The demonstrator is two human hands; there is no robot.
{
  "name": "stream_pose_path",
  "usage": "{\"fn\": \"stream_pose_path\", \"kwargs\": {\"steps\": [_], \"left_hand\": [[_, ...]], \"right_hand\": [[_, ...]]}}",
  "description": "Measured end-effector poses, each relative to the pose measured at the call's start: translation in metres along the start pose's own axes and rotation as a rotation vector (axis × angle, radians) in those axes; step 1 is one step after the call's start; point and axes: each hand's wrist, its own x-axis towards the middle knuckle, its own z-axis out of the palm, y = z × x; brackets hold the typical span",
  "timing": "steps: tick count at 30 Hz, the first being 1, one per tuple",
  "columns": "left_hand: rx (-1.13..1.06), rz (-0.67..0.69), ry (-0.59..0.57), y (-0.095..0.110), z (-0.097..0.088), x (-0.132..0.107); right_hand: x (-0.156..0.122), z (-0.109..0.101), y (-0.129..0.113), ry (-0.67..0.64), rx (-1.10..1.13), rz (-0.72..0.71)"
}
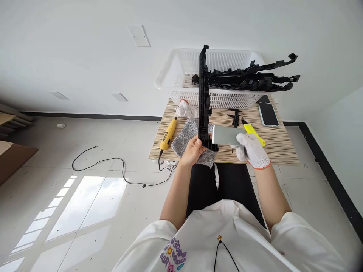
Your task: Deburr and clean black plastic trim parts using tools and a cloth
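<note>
My bare left hand point(194, 152) grips the lower end of a long black plastic part point(204, 102), which stands up nearly vertical with a short foot bent to the right. In a white knitted glove with an orange cuff, my right hand point(250, 149) is closed on a flat grey-green rectangular piece point(228, 135); its exact kind I cannot make out. That piece's left end is close to the foot of the black part, and whether they touch I cannot tell. Beneath my left hand a grey cloth point(185, 138) lies on the table.
A white plastic basket point(181, 92) at the back holds several black plastic parts point(249, 80) jutting out rightward. On the striped table point(279, 147) lie a yellow corded tool point(168, 134), a white glove point(187, 110), a black caliper point(235, 118), a yellow utility knife point(254, 135) and a phone point(268, 114).
</note>
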Motion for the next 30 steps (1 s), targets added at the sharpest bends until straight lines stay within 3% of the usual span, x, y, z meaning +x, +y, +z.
{"fn": "stream_pose_path", "kwargs": {"steps": [2, 6, 9, 13, 16, 20, 24, 27, 30], "left_hand": [[0.013, -0.020, 0.012, -0.001, 0.000, 0.000], [0.030, -0.007, 0.035, 0.000, 0.001, 0.001], [0.036, -0.008, 0.019, 0.001, 0.002, 0.000], [0.026, -0.008, 0.032, 0.001, 0.002, 0.000], [0.022, -0.015, 0.027, 0.001, 0.002, 0.000], [0.021, -0.018, 0.026, 0.002, 0.003, 0.000], [0.022, -0.024, 0.002, 0.004, 0.004, -0.001], [0.024, -0.018, 0.012, 0.004, 0.004, -0.001], [0.025, -0.027, 0.013, 0.003, 0.004, -0.001]], "right_hand": [[-0.001, 0.005, 0.003, -0.108, -0.046, 0.062], [0.001, 0.017, 0.002, -0.052, 0.003, 0.065], [0.003, 0.021, 0.000, -0.113, -0.030, 0.084], [0.007, 0.016, -0.001, -0.019, 0.034, 0.024], [0.009, 0.012, -0.002, -0.158, -0.042, 0.046], [0.011, 0.010, -0.003, -0.044, 0.057, 0.014], [0.012, 0.009, -0.003, -0.136, -0.007, 0.126], [0.010, 0.008, -0.002, 0.019, 0.069, 0.062], [0.011, 0.006, -0.001, -0.093, -0.019, 0.098]]}}
